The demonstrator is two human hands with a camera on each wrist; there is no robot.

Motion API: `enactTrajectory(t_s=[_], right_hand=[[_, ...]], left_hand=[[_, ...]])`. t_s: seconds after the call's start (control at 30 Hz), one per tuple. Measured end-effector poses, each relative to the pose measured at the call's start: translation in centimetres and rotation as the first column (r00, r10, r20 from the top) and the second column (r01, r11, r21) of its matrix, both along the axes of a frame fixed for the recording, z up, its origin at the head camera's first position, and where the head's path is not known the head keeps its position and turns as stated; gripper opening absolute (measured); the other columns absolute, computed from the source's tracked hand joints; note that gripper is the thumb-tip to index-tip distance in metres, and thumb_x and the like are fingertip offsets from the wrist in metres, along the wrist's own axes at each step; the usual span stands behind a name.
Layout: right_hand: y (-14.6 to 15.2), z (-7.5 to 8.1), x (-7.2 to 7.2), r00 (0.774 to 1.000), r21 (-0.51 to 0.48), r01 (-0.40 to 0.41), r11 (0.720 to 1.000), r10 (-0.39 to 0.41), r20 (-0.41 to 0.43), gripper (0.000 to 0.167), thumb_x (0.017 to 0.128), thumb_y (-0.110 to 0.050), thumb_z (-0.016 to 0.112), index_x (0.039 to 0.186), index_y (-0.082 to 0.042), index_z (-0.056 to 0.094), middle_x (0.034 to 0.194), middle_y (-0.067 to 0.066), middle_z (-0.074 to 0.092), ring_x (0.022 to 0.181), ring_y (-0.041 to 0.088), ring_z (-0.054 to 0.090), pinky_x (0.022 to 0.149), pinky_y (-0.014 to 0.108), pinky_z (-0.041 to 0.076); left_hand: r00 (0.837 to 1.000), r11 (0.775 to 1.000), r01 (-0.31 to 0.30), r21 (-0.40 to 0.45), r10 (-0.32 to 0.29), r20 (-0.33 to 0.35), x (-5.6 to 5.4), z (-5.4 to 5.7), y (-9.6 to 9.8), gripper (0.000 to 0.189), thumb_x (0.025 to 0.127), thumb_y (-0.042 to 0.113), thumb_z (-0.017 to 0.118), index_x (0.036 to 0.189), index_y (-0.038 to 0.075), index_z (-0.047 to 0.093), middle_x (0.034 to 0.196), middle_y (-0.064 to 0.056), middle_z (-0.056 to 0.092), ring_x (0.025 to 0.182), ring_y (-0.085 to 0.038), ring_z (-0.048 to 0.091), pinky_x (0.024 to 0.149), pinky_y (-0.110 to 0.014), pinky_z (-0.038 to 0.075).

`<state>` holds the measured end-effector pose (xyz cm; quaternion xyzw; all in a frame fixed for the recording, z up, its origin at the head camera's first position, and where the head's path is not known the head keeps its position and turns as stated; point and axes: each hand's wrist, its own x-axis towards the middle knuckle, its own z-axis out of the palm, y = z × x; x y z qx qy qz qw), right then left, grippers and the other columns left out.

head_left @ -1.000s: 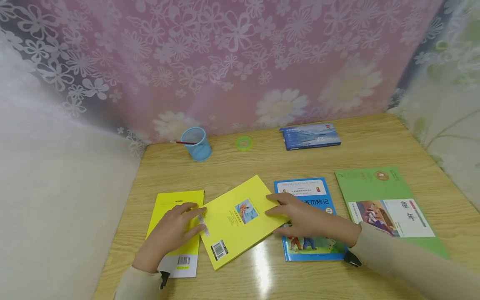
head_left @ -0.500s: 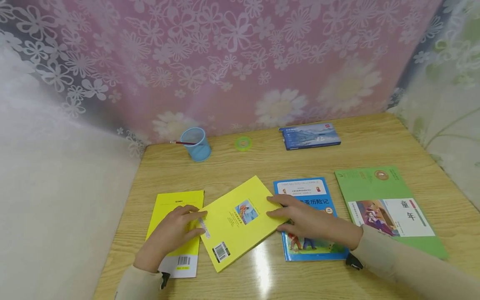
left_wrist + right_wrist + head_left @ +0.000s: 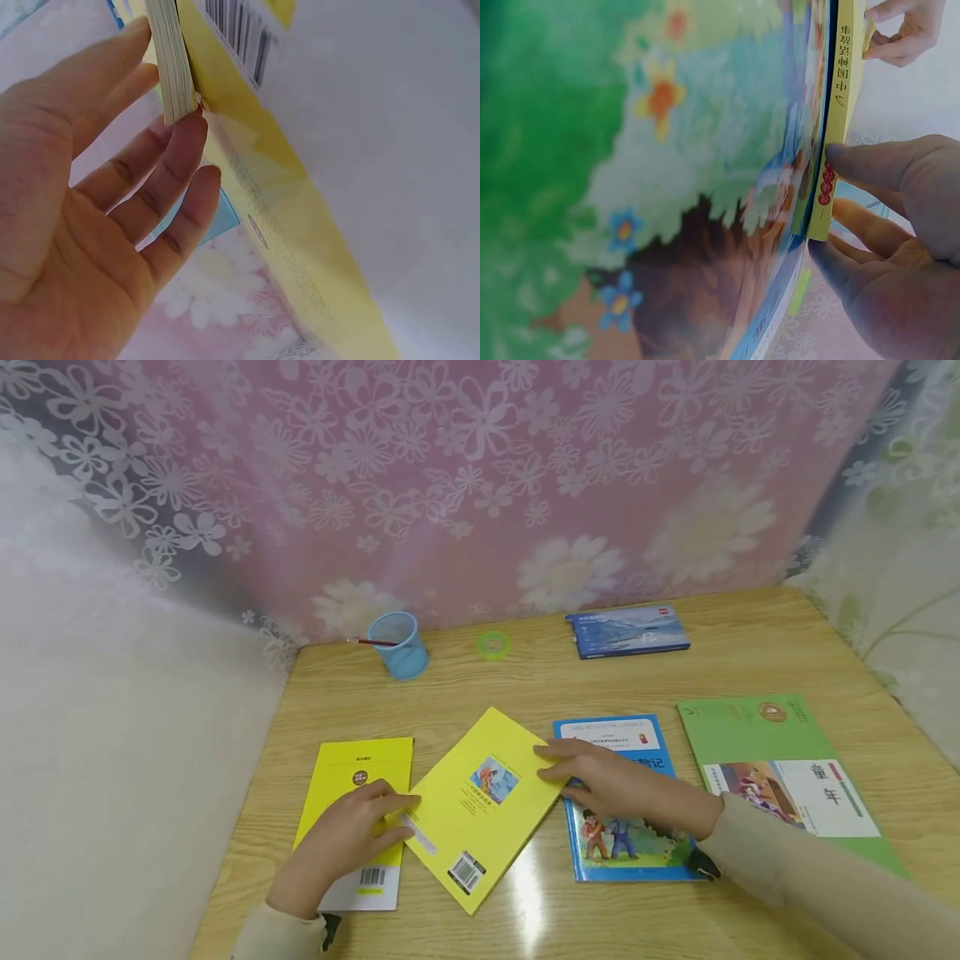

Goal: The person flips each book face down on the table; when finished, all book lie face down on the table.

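Fingers of the left hand (image 3: 348,835), partly curled above a yellow-and-white paperback (image 3: 341,764), pinch the left corner of a rectangular yellow paper book (image 3: 468,827); the right hand (image 3: 603,778) pinches its right corner between thumb and bent fingers, above a glossy blue book (image 3: 637,852).

The left hand (image 3: 345,839) grips the skewed yellow book (image 3: 483,818) at 9 o'clock, the right hand (image 3: 615,781) at 3. Around it, the worktop (image 3: 457,693) carries a blue cup (image 3: 407,658) at 11, green ring (image 3: 483,649) at 12, blue box (image 3: 632,632) between 1 and 2, and green book (image 3: 750,739) at 3.
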<state>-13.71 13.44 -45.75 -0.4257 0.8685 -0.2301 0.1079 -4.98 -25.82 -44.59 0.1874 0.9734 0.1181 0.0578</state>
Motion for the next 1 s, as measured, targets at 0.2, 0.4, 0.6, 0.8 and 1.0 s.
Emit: enactTrajectory(t_s=[0.2,0.4,0.6,0.8,1.0], right_hand=[[-0.5,-0.2,-0.8,0.999,0.017,0.002,1.000,-0.002,-0.033,0.038,0.097,-0.005,0.074,0.134,-0.009,0.072,0.157,0.013,0.055,0.149,0.040,0.048,0.116,0.054,0.049],[-1.4,-0.4,-1.9,0.997,0.004,-0.045,0.999,0.045,-0.069,0.039,0.098,-0.001,0.070,0.136,-0.006,0.070,0.156,0.017,0.056,0.147,0.043,0.050,0.114,0.055,0.049],[-2.2,-0.5,-2.7,0.996,-0.002,-0.073,0.997,0.073,-0.041,0.036,0.102,-0.005,0.066,0.138,-0.004,0.069,0.154,0.019,0.057,0.146,0.041,0.051,0.115,0.053,0.050],[-2.7,-0.8,-3.0,0.997,0.057,-0.071,0.996,0.070,0.021,0.050,0.103,-0.023,0.069,0.150,-0.005,0.058,0.165,0.016,0.044,0.155,0.039,0.039,0.121,0.054,0.044],[-3.4,-0.8,-3.3,0.994,0.152,-0.096,0.984,0.087,0.067,0.076,0.103,-0.045,0.067,0.163,-0.010,0.038,0.176,0.013,0.022,0.163,0.036,0.024,0.127,0.056,0.035]], left_hand=[[0.997,1.000,0.010,-0.020,-0.009,0.073,0.7,0.0,0.4,0.055,0.087,0.045,0.084,0.139,0.031,0.070,0.098,0.012,0.062,0.077,-0.003,0.048,0.071,-0.021,0.046],[0.995,0.999,0.040,-0.017,-0.039,0.091,1.4,0.2,0.8,0.059,0.086,0.048,0.085,0.140,0.028,0.069,0.083,0.013,0.055,0.070,-0.002,0.044,0.065,-0.019,0.041],[0.986,0.993,0.100,0.068,-0.108,0.130,1.8,0.2,1.3,0.061,0.084,0.043,0.087,0.139,0.022,0.070,0.071,0.015,0.053,0.064,0.002,0.043,0.062,-0.018,0.039],[0.985,0.986,0.168,0.014,-0.168,0.025,2.3,-0.5,1.9,0.067,0.079,0.052,0.088,0.139,0.028,0.071,0.080,0.015,0.055,0.072,-0.001,0.041,0.070,-0.019,0.040],[0.975,0.979,0.203,-0.035,-0.205,-0.090,2.7,-1.1,2.4,0.073,0.072,0.062,0.087,0.139,0.038,0.069,0.137,-0.001,0.063,0.120,-0.018,0.059,0.099,-0.040,0.052]])
